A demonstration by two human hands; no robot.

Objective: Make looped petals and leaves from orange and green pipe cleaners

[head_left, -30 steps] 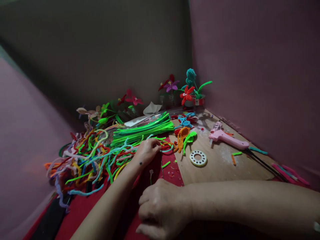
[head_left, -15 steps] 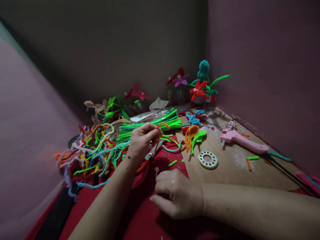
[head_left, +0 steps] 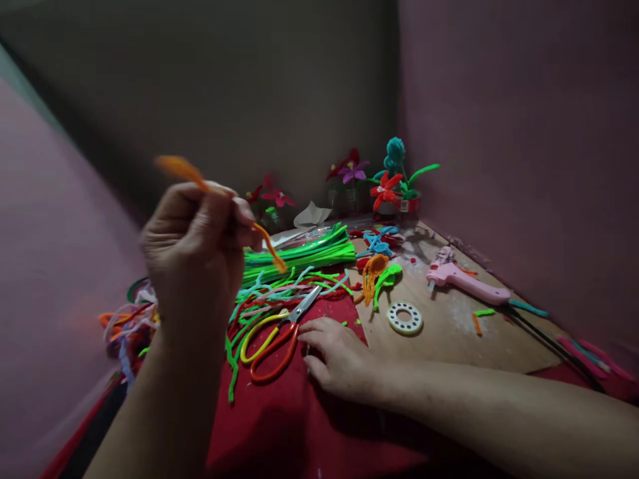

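One orange pipe cleaner (head_left: 219,199), left hand (head_left: 197,249)

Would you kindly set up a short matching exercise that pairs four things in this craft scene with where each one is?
Things:
1. orange pipe cleaner
2. scissors
3. pink glue gun
4. white ring

Places:
A. on the bare wood, between the glue gun and the red cloth
B. raised in the left hand
C. on the wood near the right-hand wall
D. on the red cloth, at the right hand

Pairs: 1-B, 2-D, 3-C, 4-A
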